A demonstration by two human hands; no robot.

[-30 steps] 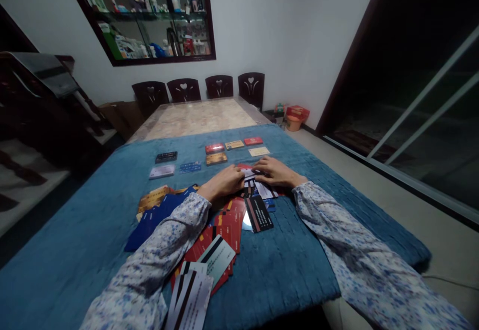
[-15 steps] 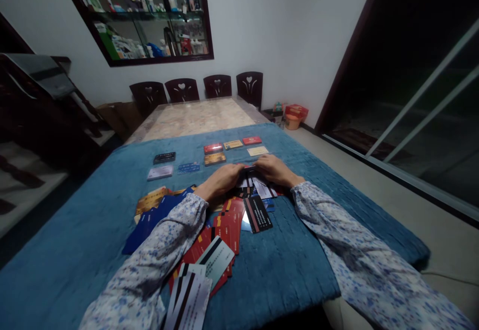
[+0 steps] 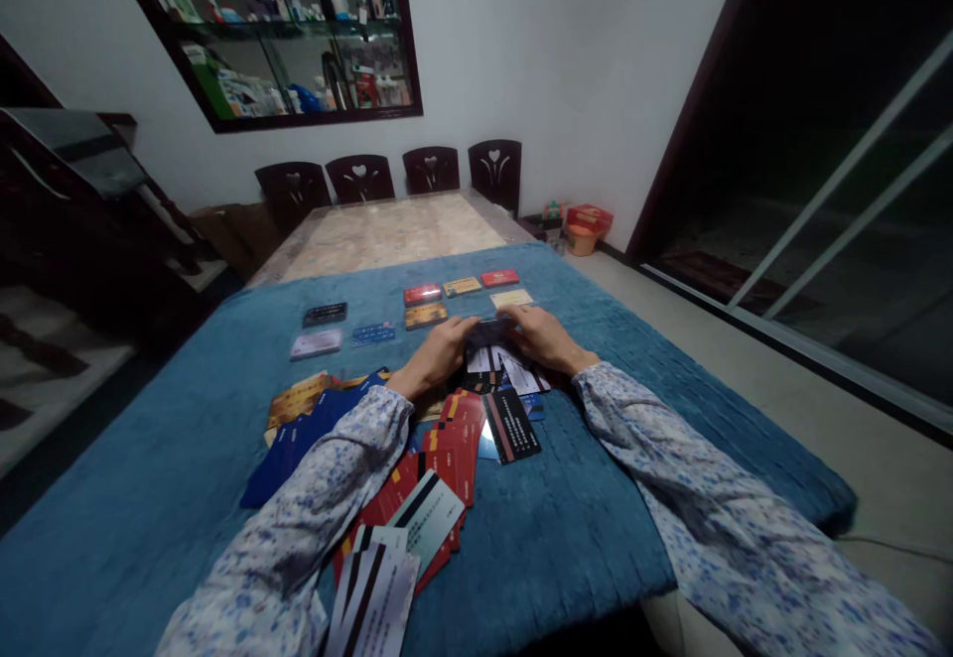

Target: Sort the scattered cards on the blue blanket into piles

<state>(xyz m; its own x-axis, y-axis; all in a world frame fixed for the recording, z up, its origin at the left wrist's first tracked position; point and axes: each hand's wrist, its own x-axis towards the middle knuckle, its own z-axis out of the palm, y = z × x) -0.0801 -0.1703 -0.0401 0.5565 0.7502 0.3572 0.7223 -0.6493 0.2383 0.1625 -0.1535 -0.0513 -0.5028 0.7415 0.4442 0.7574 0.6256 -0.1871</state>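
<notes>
1. As the head view shows, the left hand (image 3: 439, 351) and the right hand (image 3: 547, 336) grip a dark card (image 3: 487, 331) between them, fingertips at its two ends.
2. The dark card is near black and held crosswise, just above a loose heap; its print is too small to read, and whether it is one card or several cannot be told.
3. Under it, white cards (image 3: 523, 373) with black stripes overlap, partly hidden by the hands.
4. Nearer the wearer, a black card (image 3: 512, 426) lies askew, with a pinkish stripe and rows of white print.
5. Beside it, red cards (image 3: 454, 454) spread in an overlapping fan, a pale green card (image 3: 428, 518) on top.
6. Left of these, dark blue cards (image 3: 294, 449) overlap gold cards (image 3: 298, 399), partly behind the left sleeve (image 3: 298, 528).
7. Beyond the hands stand neat stacks: black (image 3: 326, 314), silver (image 3: 317, 343), red (image 3: 422, 294) and gold (image 3: 425, 316).
8. Everything rests on a blue cloth (image 3: 581, 498) over the desk (image 3: 394, 230), whose far end shows pale marbling.
</notes>
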